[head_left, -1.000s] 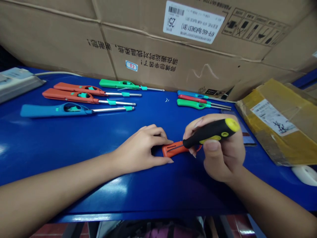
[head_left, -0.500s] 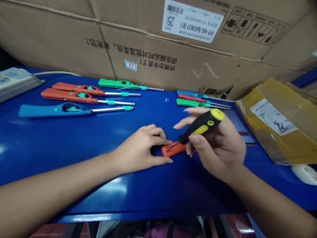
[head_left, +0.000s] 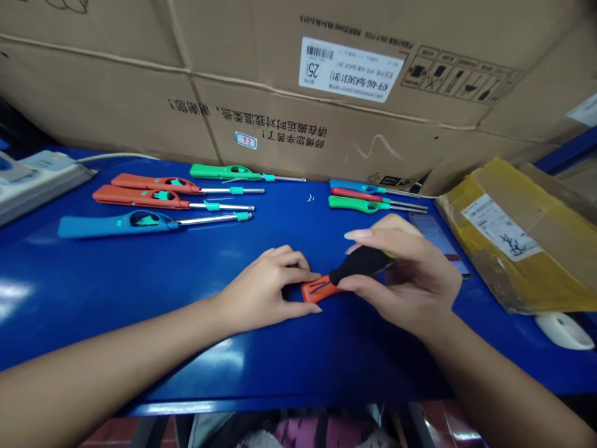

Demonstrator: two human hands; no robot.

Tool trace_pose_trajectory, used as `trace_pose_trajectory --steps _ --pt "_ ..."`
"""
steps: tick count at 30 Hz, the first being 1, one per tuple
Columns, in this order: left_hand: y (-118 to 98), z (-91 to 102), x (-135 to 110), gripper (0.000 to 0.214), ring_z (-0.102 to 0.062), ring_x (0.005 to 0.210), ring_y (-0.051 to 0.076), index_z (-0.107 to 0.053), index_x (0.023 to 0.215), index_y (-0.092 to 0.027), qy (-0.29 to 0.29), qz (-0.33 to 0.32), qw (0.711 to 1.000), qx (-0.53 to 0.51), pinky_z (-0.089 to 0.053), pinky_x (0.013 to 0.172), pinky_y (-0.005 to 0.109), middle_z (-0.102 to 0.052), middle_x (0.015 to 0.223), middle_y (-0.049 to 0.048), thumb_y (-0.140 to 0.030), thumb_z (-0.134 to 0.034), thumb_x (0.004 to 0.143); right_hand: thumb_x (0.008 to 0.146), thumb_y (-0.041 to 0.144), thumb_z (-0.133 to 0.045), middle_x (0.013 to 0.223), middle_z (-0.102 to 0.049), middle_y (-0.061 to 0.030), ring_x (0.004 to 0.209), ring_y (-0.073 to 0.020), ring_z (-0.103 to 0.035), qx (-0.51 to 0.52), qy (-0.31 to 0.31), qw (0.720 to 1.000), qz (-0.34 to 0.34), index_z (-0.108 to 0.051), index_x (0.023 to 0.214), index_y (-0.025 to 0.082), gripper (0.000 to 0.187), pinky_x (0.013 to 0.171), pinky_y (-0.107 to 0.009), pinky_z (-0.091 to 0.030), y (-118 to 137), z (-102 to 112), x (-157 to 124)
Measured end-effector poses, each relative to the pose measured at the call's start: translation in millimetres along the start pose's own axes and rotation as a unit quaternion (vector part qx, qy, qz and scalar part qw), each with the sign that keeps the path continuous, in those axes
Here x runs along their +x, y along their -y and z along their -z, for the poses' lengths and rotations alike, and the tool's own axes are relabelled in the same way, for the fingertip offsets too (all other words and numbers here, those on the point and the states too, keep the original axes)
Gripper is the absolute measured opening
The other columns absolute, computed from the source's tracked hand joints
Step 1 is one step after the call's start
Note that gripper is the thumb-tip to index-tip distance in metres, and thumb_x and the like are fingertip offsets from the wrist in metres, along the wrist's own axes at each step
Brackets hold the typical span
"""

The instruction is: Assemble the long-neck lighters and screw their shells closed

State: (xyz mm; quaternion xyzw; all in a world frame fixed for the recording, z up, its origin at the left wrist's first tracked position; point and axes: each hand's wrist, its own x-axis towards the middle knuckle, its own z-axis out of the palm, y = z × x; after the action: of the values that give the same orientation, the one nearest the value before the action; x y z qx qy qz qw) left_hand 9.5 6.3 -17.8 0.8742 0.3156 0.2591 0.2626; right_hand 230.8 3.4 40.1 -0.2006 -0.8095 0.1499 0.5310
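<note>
My left hand (head_left: 275, 283) rests on the blue table, thumb and fingers closed round the end of an orange lighter (head_left: 321, 288) that lies flat. The rest of that lighter is hidden behind my right hand (head_left: 413, 274). In my right hand is a screwdriver (head_left: 361, 262) with a black and yellow handle, held at a low slant. Its thin shaft runs left over the lighter's end, and its tip is at or very near the orange surface; whether it touches a screw is too small to tell.
Long lighters lie at the back left: blue (head_left: 116, 225), orange (head_left: 140, 197) and green (head_left: 224, 172). More lighters (head_left: 354, 203) lie at back right, near a phone (head_left: 443, 242), taped parcel (head_left: 517, 230) and white mouse (head_left: 564, 330). A power strip (head_left: 41, 180) sits far left; a large carton (head_left: 261, 93) stands behind.
The screwdriver has tipped lower, its handle swinging down and away from view. My right fingers have shifted round the handle. My left hand keeps its hold on the lighter; the whole view has shifted slightly.
</note>
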Motion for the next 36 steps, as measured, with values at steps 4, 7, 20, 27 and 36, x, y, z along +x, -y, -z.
trace_pose_trajectory --steps 4,7,20,27,36 --pt "-1 2.0 0 0.034 -0.061 0.095 0.021 -0.074 0.109 -0.022 0.004 -0.002 1.0 0.017 -0.046 0.087 0.038 -0.069 0.101 0.0027 -0.045 -0.079 0.084 0.097 0.028 -0.062 0.111 -0.075 -0.01 0.09 -0.0232 -0.068 -0.029 0.034 0.999 0.02 -0.062 0.137 0.023 0.041 0.072 -0.039 -0.059 1 0 8" --pt "-2 3.5 1 0.034 -0.062 0.096 0.023 -0.074 0.109 -0.022 0.009 -0.005 0.999 0.032 -0.047 0.088 0.039 -0.069 0.1 0.0037 -0.047 -0.077 0.086 0.101 0.02 -0.049 0.115 -0.073 -0.0108 0.096 -0.0231 -0.069 -0.001 0.067 0.998 -0.011 -0.058 0.142 0.023 0.042 0.075 -0.039 -0.059 5 2 11" --pt "-6 10.1 7 0.028 -0.065 0.098 0.024 -0.075 0.108 -0.022 0.027 -0.023 0.999 0.041 -0.052 0.089 0.038 -0.071 0.101 0.0058 -0.043 -0.072 0.089 0.1 0.045 -0.058 0.081 -0.064 0.0004 0.067 -0.0132 -0.06 -0.156 0.165 0.974 0.015 -0.062 0.136 0.024 0.042 0.063 -0.025 -0.049 21 9 28" --pt "-6 9.5 7 0.033 -0.064 0.092 0.023 -0.075 0.106 -0.02 0.024 -0.03 0.998 0.045 -0.052 0.084 0.037 -0.07 0.098 0.0065 -0.047 -0.074 0.087 0.102 0.032 -0.052 0.108 -0.073 -0.0054 0.088 -0.0175 -0.07 -0.083 0.148 0.984 -0.058 -0.047 0.15 0.025 0.048 0.08 -0.03 -0.056 13 10 17" --pt "-7 8.9 8 0.032 -0.064 0.091 0.022 -0.075 0.104 -0.019 0.017 -0.03 0.999 0.039 -0.052 0.084 0.037 -0.07 0.097 0.0062 -0.046 -0.074 0.087 0.104 0.032 -0.045 0.128 -0.069 -0.0107 0.098 -0.0204 -0.072 -0.054 0.178 0.981 -0.047 -0.034 0.157 0.023 0.054 0.084 -0.035 -0.058 14 12 15"
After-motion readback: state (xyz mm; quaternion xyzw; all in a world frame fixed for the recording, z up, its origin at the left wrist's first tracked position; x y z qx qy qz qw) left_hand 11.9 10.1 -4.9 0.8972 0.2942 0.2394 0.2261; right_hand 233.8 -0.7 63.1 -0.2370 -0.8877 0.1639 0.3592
